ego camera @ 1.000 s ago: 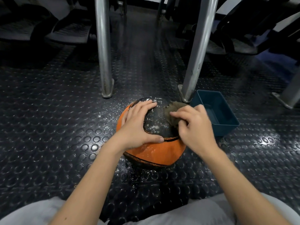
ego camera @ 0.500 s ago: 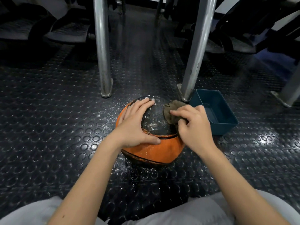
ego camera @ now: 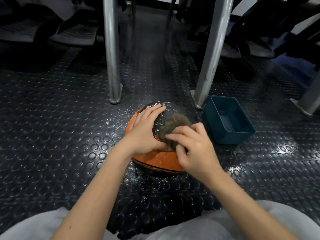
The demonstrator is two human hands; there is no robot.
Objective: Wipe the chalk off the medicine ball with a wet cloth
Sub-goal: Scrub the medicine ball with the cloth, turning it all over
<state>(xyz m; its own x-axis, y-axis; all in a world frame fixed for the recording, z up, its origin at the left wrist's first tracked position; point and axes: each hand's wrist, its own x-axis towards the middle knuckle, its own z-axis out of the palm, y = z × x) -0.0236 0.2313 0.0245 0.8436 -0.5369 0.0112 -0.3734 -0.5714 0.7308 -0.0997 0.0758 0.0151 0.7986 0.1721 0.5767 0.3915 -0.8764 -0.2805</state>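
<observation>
Since a second ago, the right hand (ego camera: 195,149) has drawn the crumpled grey-brown wet cloth (ego camera: 174,129) across the black panel (ego camera: 158,121) toward the left hand (ego camera: 147,130). Its grip is curled on the cloth; the left lies flat, steadying the round orange-and-black medicine ball (ego camera: 155,160) on the studded rubber floor (ego camera: 52,135). Chalk specks (ego camera: 161,155) remain on the orange part, so wiping seems unfinished.

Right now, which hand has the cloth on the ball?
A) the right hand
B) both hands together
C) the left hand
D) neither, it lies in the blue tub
A: the right hand grips the cloth against the medicine ball, while the left hand lies flat on the ball with nothing in it.
</observation>
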